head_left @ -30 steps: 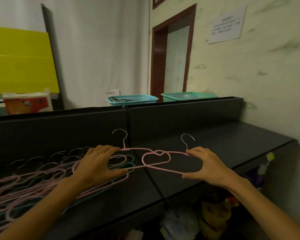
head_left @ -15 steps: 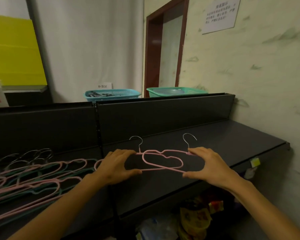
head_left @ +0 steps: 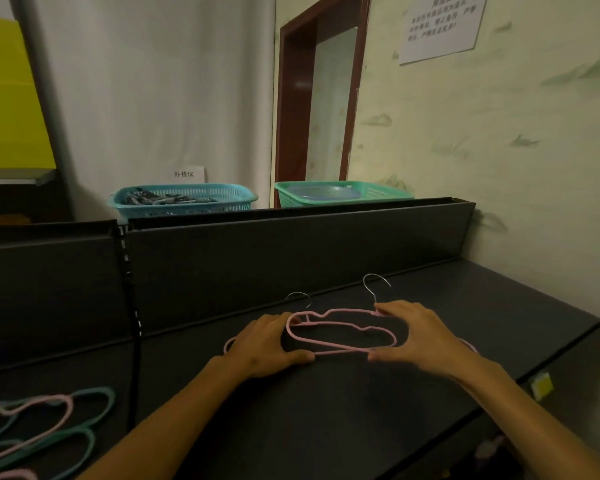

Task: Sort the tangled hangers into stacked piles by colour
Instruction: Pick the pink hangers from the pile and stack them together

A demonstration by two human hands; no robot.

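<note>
Your left hand (head_left: pixel 269 344) and right hand (head_left: pixel 418 336) each grip an end of the pink hangers (head_left: pixel 340 336), which lie lengthwise along the shelf (head_left: pixel 482 306) toward its back-right corner, hooks rearward.

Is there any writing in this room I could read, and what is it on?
"补货区": small white card against the wall behind the blue basket.
Paper notice on the right wall: several lines of characters, too blurred to read.
Yellow tag on the shelf edge: no legible text.
</note>
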